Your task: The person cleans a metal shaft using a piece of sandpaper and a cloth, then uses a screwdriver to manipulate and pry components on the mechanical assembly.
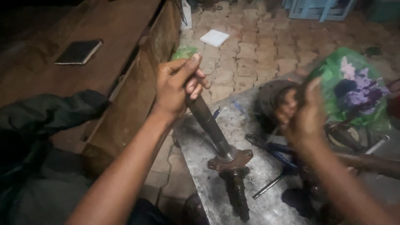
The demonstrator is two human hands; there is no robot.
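Note:
My left hand (177, 85) is closed around the upper end of a long greasy metal shaft (210, 125) with a flange (231, 160) near its lower end. The shaft leans from the hand down to the grey metal bench top (250, 125). A bit of green plastic (184, 51) shows above the fist. My right hand (304, 118) is blurred by motion and is raised at the right, gripping the edge of a green plastic bag (354, 89) with a purple pattern.
A dark round metal part (271, 98) lies behind the right hand. Blue-handled pliers (271, 146) and a thin rod (268, 185) lie on the bench. A wooden counter (104, 50) with a black notebook (79, 52) stands left. The brick floor (266, 46) holds a white tile (214, 37).

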